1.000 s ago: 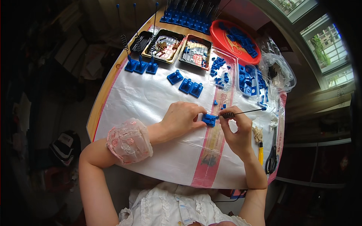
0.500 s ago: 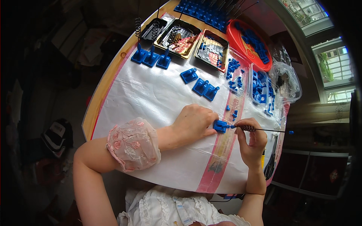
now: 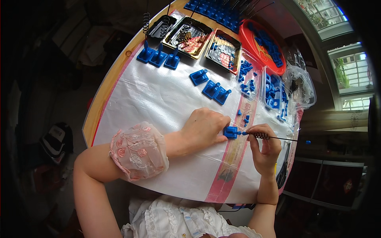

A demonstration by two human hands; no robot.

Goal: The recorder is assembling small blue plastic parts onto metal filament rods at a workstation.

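Observation:
My left hand is closed at the fingertips on a small blue plastic base with a narrow post, tilted on its side just above the table. From the right, my right hand pinches the near end of a black coil spring, which meets the tip of the blue post. A thin black rod runs out of the coil to the right and ends in a small blue cap. Whether spring and post are joined is hidden by the fingertips. Small loose blue pieces lie just beyond my hands.
Blue bases with posts stand mid-table; others with springs stand far left. Behind are black trays of small parts, clear tubs of blue pieces and a red basin. Black-handled scissors lie near the right edge.
Both hands keep their grips on the blue base and the spring, almost unmoved. The whole view has shifted slightly.

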